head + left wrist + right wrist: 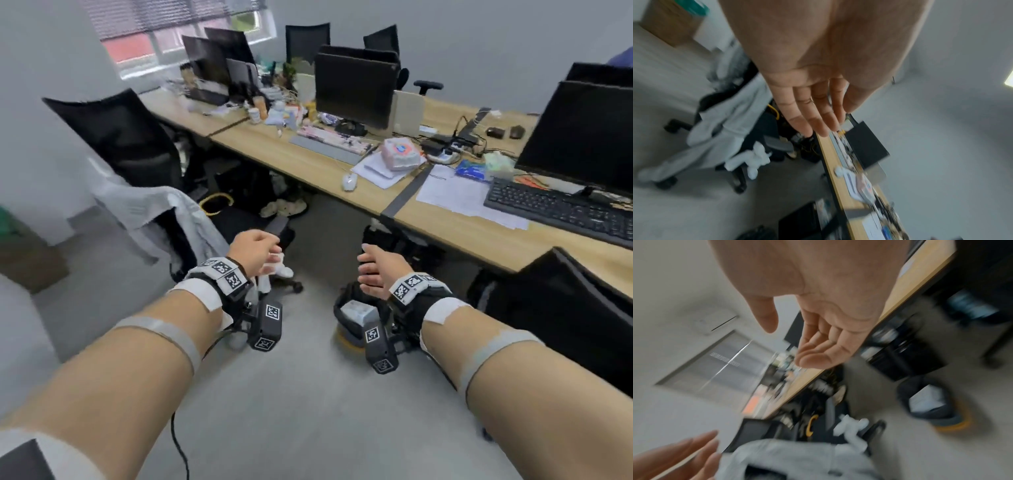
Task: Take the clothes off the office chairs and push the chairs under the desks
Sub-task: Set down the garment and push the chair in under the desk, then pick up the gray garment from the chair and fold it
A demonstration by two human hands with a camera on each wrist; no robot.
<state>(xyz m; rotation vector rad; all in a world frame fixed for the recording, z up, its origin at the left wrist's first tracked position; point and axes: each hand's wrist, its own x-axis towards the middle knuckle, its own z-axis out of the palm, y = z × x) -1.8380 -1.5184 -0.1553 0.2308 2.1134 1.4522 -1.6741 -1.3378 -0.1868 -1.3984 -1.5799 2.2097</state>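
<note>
A pale grey garment (150, 209) (725, 123) (789, 456) hangs over the back of a black office chair (239, 222) that stands out from the desk (308, 164). My left hand (260, 246) (813, 116) hovers just right of that chair, fingers straight and holding nothing. Further right, my right hand (373, 270) (818, 350) is in the air with loosely curled fingers, also holding nothing. Neither hand touches the garment. A second black chair (116, 133) stands at the back left, and a third (565, 308) at the right by the desk's edge.
Monitors, keyboards, papers and a mouse (349, 181) crowd the long wooden desk. A bin with a yellow rim (352, 322) (931, 405) stands on the floor below my right wrist. Another yellow-rimmed bin (215, 204) sits under the desk. A cardboard box (30, 260) is at the left.
</note>
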